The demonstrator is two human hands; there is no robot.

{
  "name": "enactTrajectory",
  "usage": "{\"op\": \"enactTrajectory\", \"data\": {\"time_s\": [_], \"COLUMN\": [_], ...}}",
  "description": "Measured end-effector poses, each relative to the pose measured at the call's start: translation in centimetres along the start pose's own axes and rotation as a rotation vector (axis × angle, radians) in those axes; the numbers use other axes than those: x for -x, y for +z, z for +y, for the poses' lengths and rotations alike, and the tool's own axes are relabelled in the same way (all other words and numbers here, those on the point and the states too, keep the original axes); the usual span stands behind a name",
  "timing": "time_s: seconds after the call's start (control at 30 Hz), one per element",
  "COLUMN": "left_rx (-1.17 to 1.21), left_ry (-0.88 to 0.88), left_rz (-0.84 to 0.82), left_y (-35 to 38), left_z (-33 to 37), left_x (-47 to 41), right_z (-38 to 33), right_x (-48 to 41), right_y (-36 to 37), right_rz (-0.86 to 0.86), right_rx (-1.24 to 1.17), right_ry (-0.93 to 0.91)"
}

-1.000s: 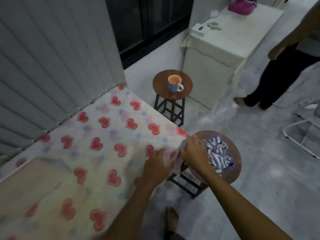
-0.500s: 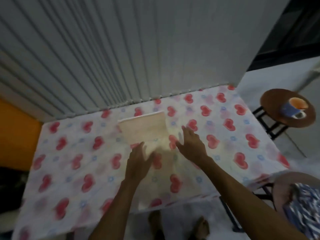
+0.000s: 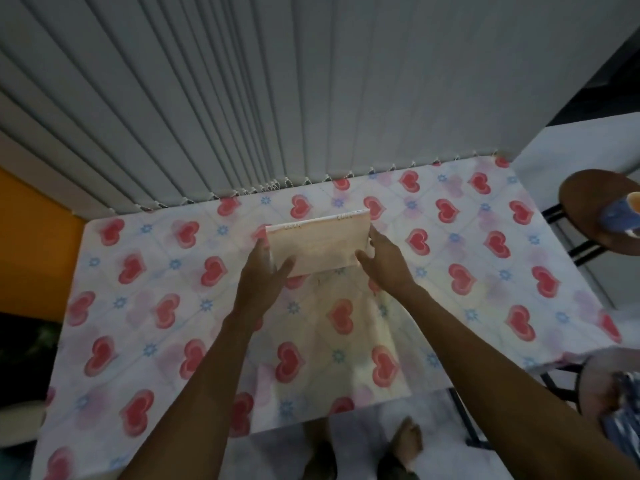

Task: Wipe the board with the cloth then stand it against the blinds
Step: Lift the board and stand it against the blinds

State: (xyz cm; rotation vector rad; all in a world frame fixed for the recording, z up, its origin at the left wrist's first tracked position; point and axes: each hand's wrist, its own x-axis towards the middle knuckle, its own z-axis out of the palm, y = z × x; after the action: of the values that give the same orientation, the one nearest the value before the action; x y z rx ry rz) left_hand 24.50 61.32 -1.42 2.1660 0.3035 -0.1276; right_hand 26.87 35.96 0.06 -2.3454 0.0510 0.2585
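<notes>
Head view: board [image 3: 318,247] is mid-worktop [image 3: 138,306], tilted up, short of the blinds [image 3: 277,98]. Left hand [image 3: 265,275] and right hand [image 3: 384,261] clasp its side edges. Advice — seat bottom edge first, lean top gently so it doesn't slide.

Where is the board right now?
In the head view, the board is mid-table on the heart tablecloth, held between the left hand and right hand, short of the blinds.

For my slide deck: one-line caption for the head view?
Both hands grip the board above the heart-print table.
</notes>
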Motion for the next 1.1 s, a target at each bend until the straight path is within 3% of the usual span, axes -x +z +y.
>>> {"op": "enactTrajectory", "data": {"time_s": [0.23,0.7,1.1], "left_rx": [0.103,0.16,0.147], "left_ry": [0.004,-0.005,-0.026], "left_rz": [-0.035,-0.058,-0.012], "left_y": [0.6,0.5,-0.1], "left_z": [0.9,1.4,5.7], "left_x": [-0.5,-1.8,-11.3], "right_z": [0.7,2.0,0.3], "right_x": [-0.4,-3.1,-13.7], "right_y": [0.9,-0.3,-3.8], "right_rz": [0.048,-0.034,-0.056], "right_rx": [-0.108,-0.161,-0.072], "right_ry": [0.022,0.034,-0.103]}}
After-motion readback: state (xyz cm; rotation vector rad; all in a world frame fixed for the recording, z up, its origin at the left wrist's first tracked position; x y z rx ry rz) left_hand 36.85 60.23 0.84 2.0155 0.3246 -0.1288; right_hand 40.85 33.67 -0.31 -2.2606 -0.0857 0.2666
